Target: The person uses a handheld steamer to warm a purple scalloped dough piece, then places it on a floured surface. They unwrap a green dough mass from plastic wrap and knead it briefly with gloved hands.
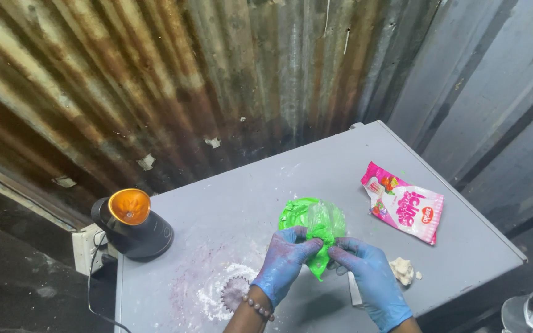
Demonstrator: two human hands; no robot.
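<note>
Nearest, the left hand (286, 262) and right hand (368, 274), both in blue gloves dusted with powder, pinch a green plastic bag (317, 229) between fingertips, held just above the grey bench (235, 209). The bag looks thin, limp and light, likely slippery against the gloves; its gathered lower end seems the surest hold. Beside them lie a dough lump (402, 270) and spilled white powder (217, 296); farther off, a pink packet (405, 206) and an orange-topped black appliance (132, 223)
</note>
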